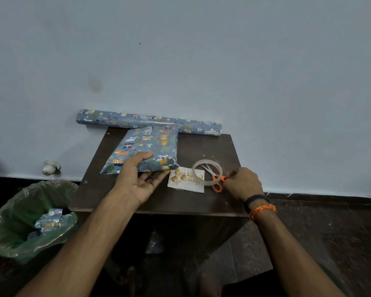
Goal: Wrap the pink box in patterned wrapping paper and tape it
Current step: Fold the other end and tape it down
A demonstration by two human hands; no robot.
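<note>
The pink box (pixel 145 150) is fully covered in patterned paper and lies on the dark worktop (pixel 201 200), its far end against the paper roll (pixel 148 122) by the wall. No pink shows, so judge the wrap as near complete, with the near end flap still to be secured.

Your left hand (pixel 137 179) holds the near end of the parcel — thumb on top, fingers underneath. Your right hand (pixel 241 183) is at the rim of the tape ring (pixel 207 172), fingers curled as if pinching it; whether they hold the tape end cannot be told. The ring lies partly over the scissors (pixel 214 176) and a small card (pixel 186 179).

Risks from here:
- Releasing the left grip early would probably let the end fold spring open.
- Pulling tape one-handed may drag the ring — and the scissors under it — towards the worktop edge.
- Clear tape can fold onto itself and stick before it reaches the paper.
- The card may catch on stray tape.
</note>
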